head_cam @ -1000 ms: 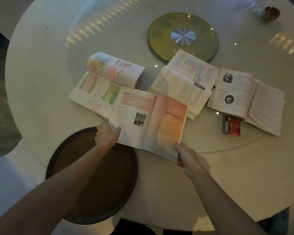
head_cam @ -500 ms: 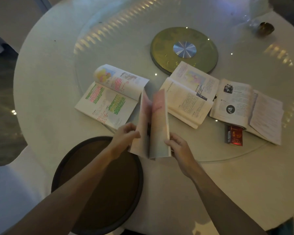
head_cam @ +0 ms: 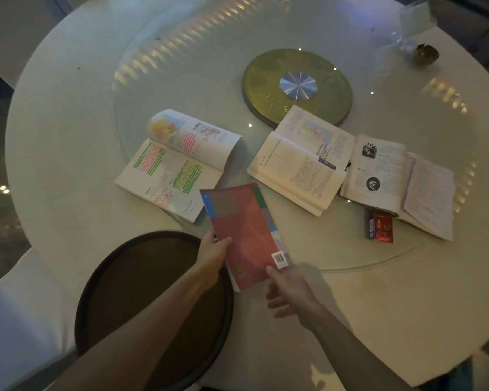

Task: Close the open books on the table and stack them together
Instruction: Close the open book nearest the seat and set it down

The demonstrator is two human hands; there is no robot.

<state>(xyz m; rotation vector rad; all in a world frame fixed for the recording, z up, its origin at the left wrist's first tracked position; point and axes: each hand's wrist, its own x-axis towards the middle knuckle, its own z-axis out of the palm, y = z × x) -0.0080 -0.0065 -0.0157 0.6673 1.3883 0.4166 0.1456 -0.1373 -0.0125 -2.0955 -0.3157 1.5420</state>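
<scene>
your left hand (head_cam: 213, 253) pinches red book (head_cam: 244, 235) shut, edge held; right hand (head_cam: 287, 292) loose underneath, steadying for stacking.

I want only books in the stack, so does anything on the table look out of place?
Yes. A small red pack lies partly tucked under the near edge of the rightmost open book; it is no book. The highlighted book has its far pages curling upward.

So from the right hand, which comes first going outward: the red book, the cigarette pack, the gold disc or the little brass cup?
1. Red book: touching the right hand, at its near corner.
2. Cigarette pack: off to the right.
3. Gold disc: table centre.
4. Brass cup: far right edge.
</scene>
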